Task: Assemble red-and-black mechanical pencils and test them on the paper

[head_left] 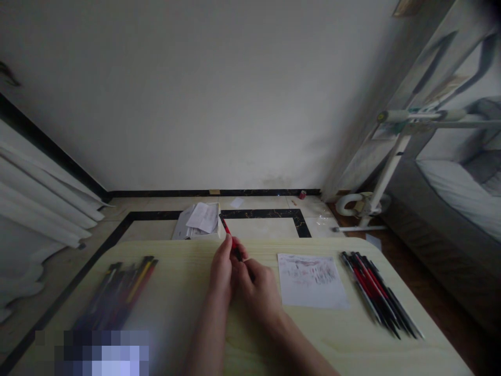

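Note:
A red and black pen (225, 224) points up and away above the middle of the table. My left hand (222, 269) is closed around its body. Right beside it, my right hand (260, 287) has its fingers curled in a pinch at the pen's near end, and the two hands touch. To the right of my hands lies a scribbled sheet of white paper (311, 282) with dark and reddish marks. Farther right, several red, black and grey pens (378, 295) lie side by side. Another bunch of pens (121, 292), blurred, is on the left.
The pale wooden table (176, 303) has rounded far corners. Beyond it a box with papers (201, 218) sits on the tiled floor. White exercise equipment (385, 183) and a grey sofa (438, 230) stand at right, a white curtain (35, 193) at left. A pixelated patch covers the lower left.

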The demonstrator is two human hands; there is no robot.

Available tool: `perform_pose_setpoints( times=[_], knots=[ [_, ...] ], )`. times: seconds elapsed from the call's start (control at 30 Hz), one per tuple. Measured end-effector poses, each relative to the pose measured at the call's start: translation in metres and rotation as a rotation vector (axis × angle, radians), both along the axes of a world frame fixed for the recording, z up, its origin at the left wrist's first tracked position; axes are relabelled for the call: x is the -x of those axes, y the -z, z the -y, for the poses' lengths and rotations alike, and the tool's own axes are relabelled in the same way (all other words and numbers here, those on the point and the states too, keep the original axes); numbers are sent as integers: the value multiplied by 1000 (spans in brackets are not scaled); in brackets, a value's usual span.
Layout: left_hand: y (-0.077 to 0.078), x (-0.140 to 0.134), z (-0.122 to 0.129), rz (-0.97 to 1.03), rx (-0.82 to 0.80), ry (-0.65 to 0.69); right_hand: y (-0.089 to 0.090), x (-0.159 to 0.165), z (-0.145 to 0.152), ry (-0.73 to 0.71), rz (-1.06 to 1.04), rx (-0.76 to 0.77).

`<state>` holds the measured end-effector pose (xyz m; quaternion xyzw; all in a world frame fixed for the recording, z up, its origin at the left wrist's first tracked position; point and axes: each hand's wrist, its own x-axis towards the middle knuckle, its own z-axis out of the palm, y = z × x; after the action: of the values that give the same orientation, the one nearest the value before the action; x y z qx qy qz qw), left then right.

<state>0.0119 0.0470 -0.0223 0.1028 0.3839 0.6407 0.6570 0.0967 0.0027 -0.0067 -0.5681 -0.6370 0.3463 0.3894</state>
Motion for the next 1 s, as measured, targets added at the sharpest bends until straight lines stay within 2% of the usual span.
perform_pose_setpoints(
  times=[0.27,0.5,0.8,1.0],
  knots=[
    [0,1,1,-29,-15,51,3,0,0,21,6,-4],
    [-4,0,0,-75,11,31,3,0,-1,25,-5,4],
    [-9,-1,1,14,-57,2,-4,-2,0,-48,-18,32],
    [-10,-2,2,-44,-56,-15,1,-2,0,-55,19,-7]
  ],
)
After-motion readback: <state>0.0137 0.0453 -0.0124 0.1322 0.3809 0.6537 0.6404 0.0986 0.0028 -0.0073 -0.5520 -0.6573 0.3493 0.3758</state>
